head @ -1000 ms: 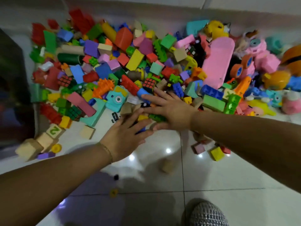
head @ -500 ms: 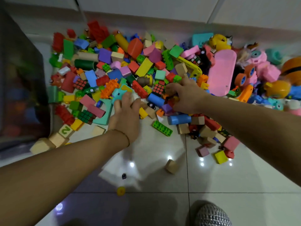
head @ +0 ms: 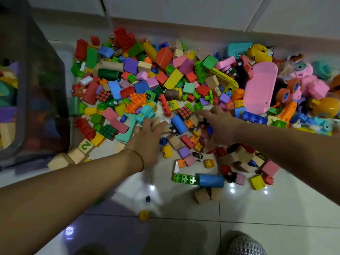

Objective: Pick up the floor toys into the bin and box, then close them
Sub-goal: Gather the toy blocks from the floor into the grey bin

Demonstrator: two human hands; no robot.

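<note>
- Chiefly, the heap of toys (head: 173, 78): plastic bricks, wooden blocks, cylinders and figures in many colours. It lies on the floor (head: 165, 229) against the foot of the wall (head: 184, 8) and runs from the bin to the right edge of the view.
- Bin (head: 42, 89): dark and see-through, standing at the left edge just beside the heap. Toys show inside it through its wall.
- Left hand (head: 147, 142): palm down at the near edge of the heap. The fingers lie nearly straight, tips touching a pale wooden block (head: 156, 120), and are not curled round anything. A thin band (head: 137, 156) circles the wrist.
- Right hand (head: 220, 127): over the near edge of the heap, apart from the left hand. The fingers are spread and stretched forward, blurred, with nothing in their hold.
- Blue cylinder (head: 178, 124): lies tilted between the two hands, just beside a puzzle cube (head: 184, 112).
- Loose pieces near the hands: a purple block (head: 184, 151), a yellow brick (head: 167, 151) and an orange brick (head: 181, 162).
- Second blue cylinder (head: 210, 180): lies on its side nearer the camera, end-on to a green studded plate (head: 184, 178). Two wooden blocks (head: 207, 195) sit just beside it.
- Number block (head: 86, 145): marked 2, near the corner of the bin.
- Pink oblong tray (head: 259, 89): lies on the right part of the heap, with a yellow figure (head: 259, 52) beyond it.
- Strays on bare tile: a small dark piece (head: 147, 199) and a small yellow piece (head: 143, 215).
- Grey textured slipper (head: 244, 245): at the bottom edge.
</note>
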